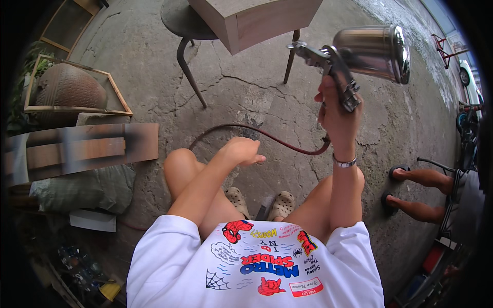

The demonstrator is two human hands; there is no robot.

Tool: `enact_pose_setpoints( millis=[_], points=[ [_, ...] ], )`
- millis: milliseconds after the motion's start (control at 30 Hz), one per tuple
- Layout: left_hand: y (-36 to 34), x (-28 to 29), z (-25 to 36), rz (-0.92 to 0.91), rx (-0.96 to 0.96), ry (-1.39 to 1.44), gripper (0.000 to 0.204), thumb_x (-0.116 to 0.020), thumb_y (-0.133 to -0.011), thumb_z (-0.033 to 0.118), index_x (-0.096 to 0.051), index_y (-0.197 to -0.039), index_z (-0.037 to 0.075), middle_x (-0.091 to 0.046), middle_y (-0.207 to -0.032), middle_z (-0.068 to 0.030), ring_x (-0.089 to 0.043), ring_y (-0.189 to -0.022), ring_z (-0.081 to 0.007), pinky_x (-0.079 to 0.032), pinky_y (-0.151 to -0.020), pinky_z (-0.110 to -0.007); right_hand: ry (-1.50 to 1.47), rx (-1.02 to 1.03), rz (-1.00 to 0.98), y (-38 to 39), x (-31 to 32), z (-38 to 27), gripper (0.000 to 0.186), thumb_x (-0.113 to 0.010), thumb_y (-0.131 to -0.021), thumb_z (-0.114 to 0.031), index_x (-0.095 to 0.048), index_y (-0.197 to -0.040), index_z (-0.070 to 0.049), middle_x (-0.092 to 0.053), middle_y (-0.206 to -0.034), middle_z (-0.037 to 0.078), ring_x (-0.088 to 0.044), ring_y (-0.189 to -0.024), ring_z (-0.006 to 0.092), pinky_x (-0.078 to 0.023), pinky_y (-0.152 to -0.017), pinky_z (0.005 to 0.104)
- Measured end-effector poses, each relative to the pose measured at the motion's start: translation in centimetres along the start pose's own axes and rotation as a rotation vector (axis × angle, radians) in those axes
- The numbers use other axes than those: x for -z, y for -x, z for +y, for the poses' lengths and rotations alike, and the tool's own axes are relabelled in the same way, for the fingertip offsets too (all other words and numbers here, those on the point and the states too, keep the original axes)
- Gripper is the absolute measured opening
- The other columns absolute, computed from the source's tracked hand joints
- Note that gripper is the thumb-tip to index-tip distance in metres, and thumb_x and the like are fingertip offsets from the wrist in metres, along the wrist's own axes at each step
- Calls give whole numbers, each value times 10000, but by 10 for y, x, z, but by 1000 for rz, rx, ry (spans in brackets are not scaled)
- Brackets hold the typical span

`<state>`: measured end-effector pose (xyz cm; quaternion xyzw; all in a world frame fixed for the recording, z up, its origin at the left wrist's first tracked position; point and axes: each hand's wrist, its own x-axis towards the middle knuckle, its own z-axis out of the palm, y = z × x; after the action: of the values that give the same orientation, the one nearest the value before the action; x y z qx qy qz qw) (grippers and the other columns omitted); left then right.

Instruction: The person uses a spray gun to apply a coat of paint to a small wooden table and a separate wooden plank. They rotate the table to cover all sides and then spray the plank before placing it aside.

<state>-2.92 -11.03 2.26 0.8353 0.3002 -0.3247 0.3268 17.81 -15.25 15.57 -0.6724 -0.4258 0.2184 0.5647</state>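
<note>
My right hand point(340, 115), raised on the right, is wrapped round the handle of a metal spray gun point(328, 57). A shiny silver cup point(371, 53) is fixed to the gun, which points left toward a pale wooden box-like piece point(262, 23). From below my right hand a dark red hose point(287, 146) curves left past my other hand. My left hand point(244, 151) hangs loosely near my left knee, thumb apart, holding nothing that I can see; its fingers are partly hidden.
The wooden piece rests on a dark round stool point(179, 19). At left are a painted board point(87, 149), a wooden frame point(120, 97) round a brown pot point(69, 87), and a grey-green sack point(87, 190). Another person's legs point(426, 178) are at right, on the cracked concrete floor point(231, 92).
</note>
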Motion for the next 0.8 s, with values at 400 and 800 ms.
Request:
enact_pose_setpoints(
  millis=[400,800],
  points=[
    [6,0,-4,-4,26,23,619,-546,-1004,532,-586,-1285,-18,-673,-1258,-207,-638,-1189,-367,-504,-1007,-491,-134,32,-234,37,-25,-30,196,-781,-920,-176,-722,-970,4,-620,-663,-2,-504,-600,41,-410,-532,248],
    [7,-5,-8,59,-5,52,587,-583,-984,518,-595,-1228,-16,-694,-1169,-236,-650,-1127,-408,-507,-949,-514,7,102,-13,-3,-18,-13,311,-738,-962,-318,-729,-924,-10,-655,-654,13,-529,-471,38,-373,-415,214]
  ],
)
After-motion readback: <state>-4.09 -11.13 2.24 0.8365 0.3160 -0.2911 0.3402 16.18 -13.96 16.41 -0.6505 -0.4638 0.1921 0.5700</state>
